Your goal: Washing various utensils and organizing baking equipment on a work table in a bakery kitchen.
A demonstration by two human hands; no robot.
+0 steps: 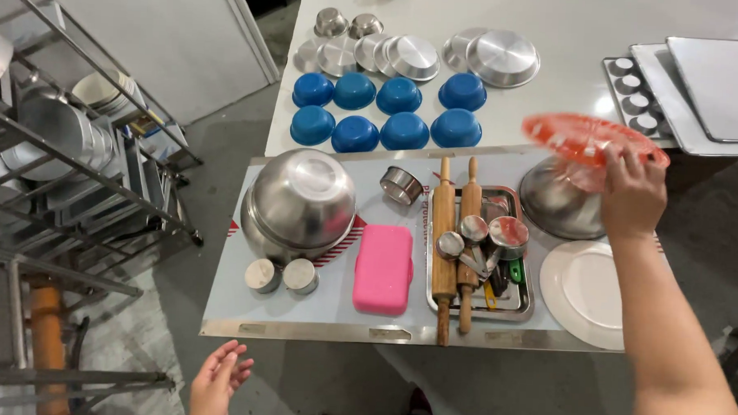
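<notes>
- Clearly, the right hand (631, 192) held a red plastic plate (592, 137), its grip pinched on the rim at the plate's 5 o'clock edge, fingers on top.
- The red plate was in the air, tilted and blurred, above the upturned steel bowl (561, 202) at the 2 o'clock part of the counter (300, 315).
- I judged this plate as light and thin, a little bendy and quite smooth; a pinch on the rim seemed enough, but a wider hold, with the thumb below, would keep it from wobbling.
- The right forearm reached from 5 o'clock of the view up toward 1 o'clock, nearly straight, the wrist a little raised.
- The left hand (218, 378) hung low at 7 o'clock, below the counter's near edge, its grip loose with the fingers spread, and it touched nothing.
- Near the plate, at 4 o'clock from it, lay a white plate (587, 293); at 8 o'clock from it a steel tray (519, 307) carried two wooden rolling pins (443, 251) and measuring cups (507, 234).
- Farther toward 9 o'clock lay a pink block (383, 268) and a large steel bowl (301, 201), upside down.
- Blue bowls (385, 110) stood in two rows at 12 o'clock.
</notes>
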